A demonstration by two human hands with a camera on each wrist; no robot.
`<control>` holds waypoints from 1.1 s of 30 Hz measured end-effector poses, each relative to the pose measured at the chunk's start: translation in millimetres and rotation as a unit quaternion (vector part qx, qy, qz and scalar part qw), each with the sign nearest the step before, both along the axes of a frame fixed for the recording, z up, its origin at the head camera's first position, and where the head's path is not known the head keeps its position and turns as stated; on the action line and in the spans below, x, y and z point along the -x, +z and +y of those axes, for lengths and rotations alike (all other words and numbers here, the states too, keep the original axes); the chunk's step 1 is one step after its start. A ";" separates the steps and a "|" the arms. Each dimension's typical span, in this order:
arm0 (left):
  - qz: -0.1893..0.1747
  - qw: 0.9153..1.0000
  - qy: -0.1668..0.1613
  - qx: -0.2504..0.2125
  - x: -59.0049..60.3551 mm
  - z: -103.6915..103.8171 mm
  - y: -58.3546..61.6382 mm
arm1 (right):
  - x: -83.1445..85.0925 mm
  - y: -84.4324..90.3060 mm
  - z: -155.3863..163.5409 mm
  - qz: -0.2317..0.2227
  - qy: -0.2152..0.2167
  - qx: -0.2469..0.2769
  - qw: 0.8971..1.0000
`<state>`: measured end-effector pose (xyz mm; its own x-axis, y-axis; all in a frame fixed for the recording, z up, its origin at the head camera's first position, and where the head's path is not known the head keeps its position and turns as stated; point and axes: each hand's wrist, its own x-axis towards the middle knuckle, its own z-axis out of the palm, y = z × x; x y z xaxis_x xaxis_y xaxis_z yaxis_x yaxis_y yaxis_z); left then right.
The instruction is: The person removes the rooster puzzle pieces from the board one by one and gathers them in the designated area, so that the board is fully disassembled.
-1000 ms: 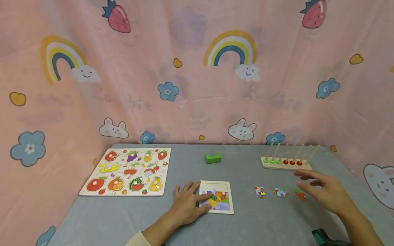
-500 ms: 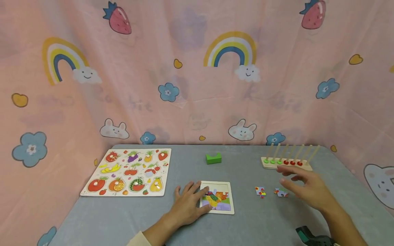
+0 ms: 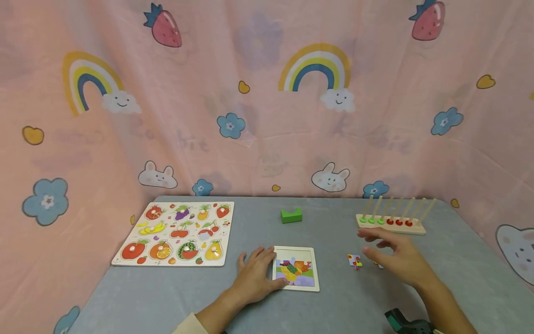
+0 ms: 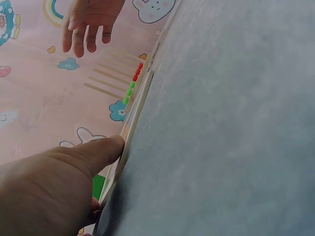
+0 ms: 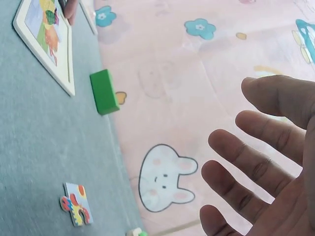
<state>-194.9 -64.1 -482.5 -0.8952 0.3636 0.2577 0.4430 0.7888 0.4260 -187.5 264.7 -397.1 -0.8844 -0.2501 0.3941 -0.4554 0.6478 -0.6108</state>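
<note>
My left hand rests at the left side of a small jigsaw puzzle in a pale wooden tray, the thumb on its lower left corner. The filled part shows a colourful bird-like picture; the upper part is bare wood. In the left wrist view the thumb lies along the tray's edge. My right hand hovers over the table with loosely bent, spread fingers and nothing in them. Left of it lies a loose puzzle piece; a second piece is mostly hidden under the hand.
A fruit peg puzzle board lies at the left. A green notched block stands at the back middle. Behind my right hand is a wooden peg rack with green and red beads. A pink printed curtain hangs behind the table.
My right hand has moved left, from over the rightmost loose piece to over the middle one. My left index finger has drawn back from the picture to the tray's left edge.
</note>
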 end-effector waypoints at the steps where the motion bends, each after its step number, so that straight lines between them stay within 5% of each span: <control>1: -0.003 1.000 0.001 -0.005 0.2 -0.2 0.4 | 0.2 -0.5 -1.7 0.000 0.003 0.001 1.000; 9: -0.019 0.999 0.000 -0.035 1.1 0.4 2.7 | 2.2 -7.6 -13.8 0.000 0.006 -0.004 1.000; 23: -0.023 0.999 -0.001 -0.048 0.3 -1.7 3.5 | 7.4 -13.3 -55.3 0.008 0.079 0.028 0.996; 28: -0.029 0.998 0.000 -0.052 0.9 -1.0 2.7 | 0.4 0.3 -79.0 0.017 0.091 0.034 0.995; 33: -0.030 0.998 0.002 -0.052 1.3 -1.1 2.6 | 11.3 -15.4 -90.8 -0.002 0.096 0.030 0.995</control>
